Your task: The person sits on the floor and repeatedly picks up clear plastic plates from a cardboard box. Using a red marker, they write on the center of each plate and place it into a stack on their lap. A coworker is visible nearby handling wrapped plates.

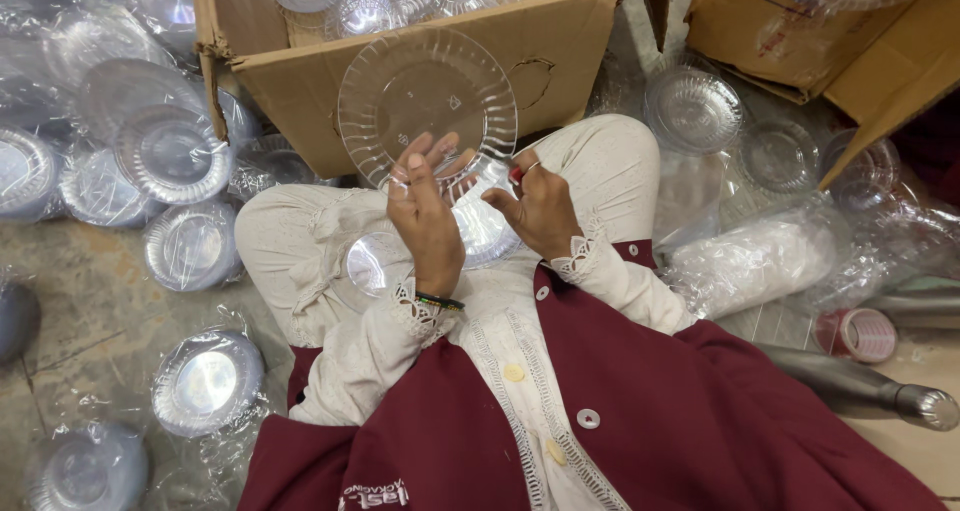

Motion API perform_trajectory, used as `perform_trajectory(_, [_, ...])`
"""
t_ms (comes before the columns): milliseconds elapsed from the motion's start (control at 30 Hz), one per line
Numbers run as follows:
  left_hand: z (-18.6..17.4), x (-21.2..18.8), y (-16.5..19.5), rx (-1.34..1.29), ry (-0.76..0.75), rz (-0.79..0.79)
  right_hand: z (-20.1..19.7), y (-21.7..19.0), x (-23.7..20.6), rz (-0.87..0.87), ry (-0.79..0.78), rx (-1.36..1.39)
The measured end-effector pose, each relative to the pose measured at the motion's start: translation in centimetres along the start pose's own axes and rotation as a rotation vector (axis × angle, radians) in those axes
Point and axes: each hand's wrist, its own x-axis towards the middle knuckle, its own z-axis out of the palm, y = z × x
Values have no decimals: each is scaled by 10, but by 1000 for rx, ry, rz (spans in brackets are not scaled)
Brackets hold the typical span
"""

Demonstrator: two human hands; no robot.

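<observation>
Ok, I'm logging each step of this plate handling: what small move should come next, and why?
Probably lift the clear plate free. The left hand pinches its lower rim, raised before the cardboard box; the right hand steadies the plate stack on the lap below.
</observation>
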Motion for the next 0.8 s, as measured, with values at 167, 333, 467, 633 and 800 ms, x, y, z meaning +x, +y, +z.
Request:
perform_trajectory(167, [1,5,-9,-90,28,-30,8,-2,-8,-14,-21,47])
perform_trajectory(333, [10,0,7,-53,-90,-139,-9,3,21,261,46,616])
perform_trajectory(467, [-1,16,49,73,-300,-214,-44,15,43,538,-116,864])
perform_trajectory(633, [-23,37,80,355,-321,-190,-51,23,37,385,-189,782])
perform_trajectory(800, [-25,35,86,328,-289,-179,-40,36,22,23,-93,218])
